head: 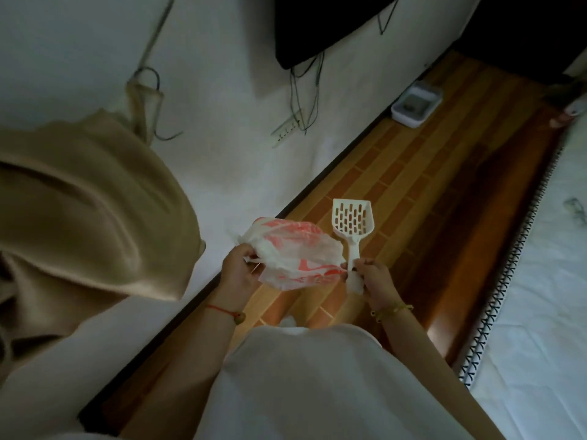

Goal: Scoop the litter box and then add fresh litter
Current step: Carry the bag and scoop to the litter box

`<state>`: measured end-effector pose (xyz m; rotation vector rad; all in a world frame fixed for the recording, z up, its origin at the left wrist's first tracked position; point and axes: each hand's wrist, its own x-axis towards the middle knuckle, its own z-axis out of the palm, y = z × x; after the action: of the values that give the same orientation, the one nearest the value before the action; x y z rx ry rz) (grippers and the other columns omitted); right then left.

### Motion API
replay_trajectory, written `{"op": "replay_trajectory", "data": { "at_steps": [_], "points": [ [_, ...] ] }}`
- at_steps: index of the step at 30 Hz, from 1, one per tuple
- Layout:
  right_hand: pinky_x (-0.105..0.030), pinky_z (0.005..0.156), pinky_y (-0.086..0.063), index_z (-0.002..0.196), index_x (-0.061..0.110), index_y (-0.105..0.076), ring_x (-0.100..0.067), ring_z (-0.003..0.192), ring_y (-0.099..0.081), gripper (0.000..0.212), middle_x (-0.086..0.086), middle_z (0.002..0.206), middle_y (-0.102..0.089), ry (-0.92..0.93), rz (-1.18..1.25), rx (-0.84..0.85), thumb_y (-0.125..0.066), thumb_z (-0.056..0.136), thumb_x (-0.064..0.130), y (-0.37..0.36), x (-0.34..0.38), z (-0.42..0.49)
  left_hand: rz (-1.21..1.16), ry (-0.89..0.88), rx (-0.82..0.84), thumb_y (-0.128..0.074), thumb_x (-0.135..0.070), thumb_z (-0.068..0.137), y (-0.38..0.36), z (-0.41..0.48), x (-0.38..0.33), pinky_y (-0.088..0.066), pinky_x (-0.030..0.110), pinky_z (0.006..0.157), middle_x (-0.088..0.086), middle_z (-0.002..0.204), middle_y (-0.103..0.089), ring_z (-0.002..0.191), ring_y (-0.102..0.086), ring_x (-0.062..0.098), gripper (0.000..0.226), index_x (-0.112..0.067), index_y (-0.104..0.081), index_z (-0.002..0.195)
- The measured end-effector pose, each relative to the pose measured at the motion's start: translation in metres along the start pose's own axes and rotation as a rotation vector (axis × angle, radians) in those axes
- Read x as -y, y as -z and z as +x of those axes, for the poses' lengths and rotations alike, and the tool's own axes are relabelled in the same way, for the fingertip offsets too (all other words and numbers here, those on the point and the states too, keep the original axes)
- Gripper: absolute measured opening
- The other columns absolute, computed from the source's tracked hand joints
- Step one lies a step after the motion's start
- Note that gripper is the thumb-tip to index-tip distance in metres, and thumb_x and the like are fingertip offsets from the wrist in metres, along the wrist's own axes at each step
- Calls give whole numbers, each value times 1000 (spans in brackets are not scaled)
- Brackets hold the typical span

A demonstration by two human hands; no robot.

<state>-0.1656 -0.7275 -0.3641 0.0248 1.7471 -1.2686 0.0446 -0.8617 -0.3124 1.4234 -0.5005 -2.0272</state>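
Shirt (301, 392); scoop (351, 220) in right hand (374, 277), head away

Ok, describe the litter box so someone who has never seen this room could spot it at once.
Follow the strip of wood-patterned floor away from the camera, along the white wall. Near its far end, below the dark panel on the wall, sits the litter box: a white rectangular tray. Unlike the white power strip nearby, it holds grey filling.

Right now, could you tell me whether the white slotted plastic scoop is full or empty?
Empty: the white slotted plastic scoop holds nothing; its slots are clear.
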Motion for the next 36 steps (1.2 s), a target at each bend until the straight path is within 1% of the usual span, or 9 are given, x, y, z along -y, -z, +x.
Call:
{"op": "replay_trajectory", "data": {
  "at_steps": [2,7,10,13,20,25,29,32,36],
  "points": [
    [-36,62,-54,116,-8,-50,-29,77,-65,30,-28,112,-62,-11,54,-37,-52,93,11,-7,8,10,53,6,40,-45,-4,84,-13,19,-16,-57,34,73,21,123,-63,106,-64,29,49,4,-55,131],
    [-35,60,-56,109,-4,-52,-30,74,-63,18,-26,105,-59,-27,185,-157,-50,94,6,-6,19,19,163,42,116,-43,-2,86,-50,60,-38,-56,30,66,18,114,-63,96,-64,26,48,7,-52,132],
    [-50,87,-54,116,2,-54,-40,101,-61,28,-24,118,-57,-81,204,-258,-56,91,15,-1,19,24,214,86,170,-44,-3,88,-70,78,-43,-57,30,68,19,117,-62,97,-64,26,47,5,-52,133],
    [-55,95,-48,103,13,-59,-40,110,-57,16,-21,121,-55,-91,191,-306,-57,89,19,6,19,36,239,129,219,-44,-4,90,-91,92,-45,-58,27,58,17,111,-63,93,-65,25,45,5,-51,133],
    [-55,94,-49,105,19,-57,-39,107,-57,26,-17,119,-55,-133,247,-388,-60,81,29,25,41,79,317,184,250,-45,-6,92,-154,131,-40,-57,28,55,16,108,-62,91,-65,25,46,4,-47,137],
    [-54,92,-51,100,14,-57,-40,105,-59,13,-21,112,-58,-85,297,-401,-55,91,23,49,88,116,363,184,281,-44,-5,91,-225,164,-36,-56,27,52,24,123,-59,92,-64,27,45,2,-50,135],
    [-42,71,-57,110,2,-53,-33,86,-63,21,-23,104,-62,-3,347,-377,-53,94,15,88,138,154,360,175,319,-43,-5,92,-297,185,-37,-55,25,49,16,104,-63,88,-64,25,44,3,-50,135],
    [-32,54,-55,116,-3,-50,-31,81,-63,27,-24,102,-62,29,347,-359,-51,95,13,119,176,184,373,149,335,-43,-5,92,-349,200,-37,-55,25,49,15,105,-63,89,-63,25,44,3,-49,135],
    [-34,58,-54,114,0,-53,-40,91,-62,42,-27,112,-60,49,305,-382,-59,82,26,159,217,225,369,132,365,-44,-6,93,-415,221,-30,-57,28,57,16,113,-63,95,-64,26,43,0,-50,135]
  ]
}}
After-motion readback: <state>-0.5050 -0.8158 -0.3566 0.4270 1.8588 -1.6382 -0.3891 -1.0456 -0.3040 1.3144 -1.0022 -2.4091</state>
